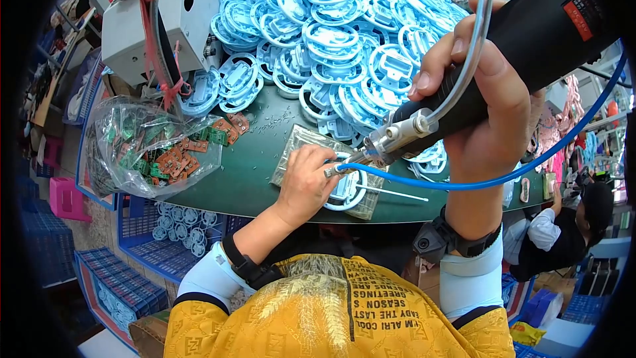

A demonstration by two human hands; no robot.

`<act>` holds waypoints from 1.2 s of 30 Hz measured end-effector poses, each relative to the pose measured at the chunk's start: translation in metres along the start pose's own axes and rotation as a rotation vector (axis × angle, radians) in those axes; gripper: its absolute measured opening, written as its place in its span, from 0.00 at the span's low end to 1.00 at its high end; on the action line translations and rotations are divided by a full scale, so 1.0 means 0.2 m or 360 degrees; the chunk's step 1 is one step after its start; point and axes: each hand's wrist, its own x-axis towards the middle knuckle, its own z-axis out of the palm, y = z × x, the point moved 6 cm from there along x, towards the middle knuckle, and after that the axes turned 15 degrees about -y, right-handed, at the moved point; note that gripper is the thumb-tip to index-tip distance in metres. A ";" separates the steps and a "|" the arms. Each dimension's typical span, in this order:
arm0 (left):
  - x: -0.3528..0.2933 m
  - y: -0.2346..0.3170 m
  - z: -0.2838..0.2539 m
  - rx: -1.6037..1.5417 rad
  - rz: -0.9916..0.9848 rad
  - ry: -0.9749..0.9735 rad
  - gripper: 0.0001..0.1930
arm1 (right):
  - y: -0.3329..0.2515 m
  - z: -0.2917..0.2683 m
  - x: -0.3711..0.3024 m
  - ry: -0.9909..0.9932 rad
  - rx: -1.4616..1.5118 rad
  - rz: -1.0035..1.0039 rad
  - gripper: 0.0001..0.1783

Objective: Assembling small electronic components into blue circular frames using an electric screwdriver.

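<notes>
My right hand [487, 86] is wrapped round a black powered screwdriver [530, 40], which slants down to the left. Its metal nose, with a clear tube and a blue hose [424, 186] fixed to it, reaches a light blue round plastic part [345, 192]. That part lies on a tape-covered block [299, 139] near the table's front edge. With fingers bent, my left hand [306, 179] holds the part from its left side, close to the screwdriver's tip. The tip itself and my left fingertips are partly hidden. A thin pale rod sticks out rightward from the part.
A large heap of light blue plastic parts [331, 40] covers the back of the green table [245, 189]. At the left, a clear bag [109, 159] holds green and brown circuit boards, beside scattered small screws [271, 122]. A white box [156, 26] stands behind. Another person [576, 225] is at far right.
</notes>
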 end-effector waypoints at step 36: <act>-0.04 0.01 0.01 0.0156 0.0047 -0.0630 0.35 | 0.32 0.03 -0.01 0.0127 -0.0236 -0.0255 0.16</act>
